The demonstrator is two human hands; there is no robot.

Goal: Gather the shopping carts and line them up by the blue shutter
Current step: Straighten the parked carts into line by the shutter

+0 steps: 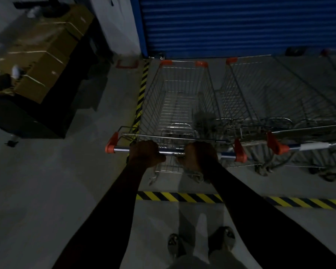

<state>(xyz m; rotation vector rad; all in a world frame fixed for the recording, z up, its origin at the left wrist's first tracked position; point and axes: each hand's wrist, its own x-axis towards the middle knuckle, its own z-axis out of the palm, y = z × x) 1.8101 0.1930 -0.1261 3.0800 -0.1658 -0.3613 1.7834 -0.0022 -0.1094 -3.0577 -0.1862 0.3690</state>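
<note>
No readable text or labels anywhere.

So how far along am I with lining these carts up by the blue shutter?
Done: at least one cart already stands nose-in at the blue shutter. In hand: your left hand and right hand grip the handle of another cart, nosed up beside it. Left: let go; whether more carts remain elsewhere cannot be seen.

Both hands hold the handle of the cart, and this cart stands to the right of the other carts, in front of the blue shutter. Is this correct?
Not quite. In the head view the left hand and right hand grip the cart handle, but it stands to the left of the other carts, facing the blue shutter.
</note>
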